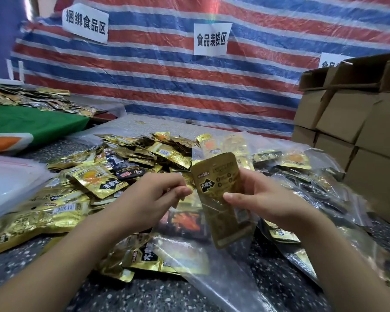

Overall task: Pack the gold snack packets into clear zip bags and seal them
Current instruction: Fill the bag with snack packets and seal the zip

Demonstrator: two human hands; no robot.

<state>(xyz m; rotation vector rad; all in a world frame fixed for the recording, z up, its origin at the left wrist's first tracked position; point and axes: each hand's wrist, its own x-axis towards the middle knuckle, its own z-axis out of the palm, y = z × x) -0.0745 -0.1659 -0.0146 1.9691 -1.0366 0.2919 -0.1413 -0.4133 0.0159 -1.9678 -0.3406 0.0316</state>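
Observation:
My right hand (pixel 261 199) grips a gold snack packet (pixel 218 190) upright, thumb across its front, above the middle of the table. Its lower half appears to sit inside a clear zip bag (pixel 189 248) that lies under both hands. My left hand (pixel 153 197) is just left of the packet, fingers curled and pinching at the bag's thin clear edge. A big loose heap of gold packets (pixel 95 176) covers the table to the left and behind. Filled clear bags of packets (pixel 302 176) lie to the right.
The speckled table top (pixel 144 296) shows near me. A stack of clear empty bags (pixel 11 176) lies at the left edge. Cardboard boxes (pixel 356 122) are stacked at the right. A striped tarp wall (pixel 167 70) with paper signs closes the back.

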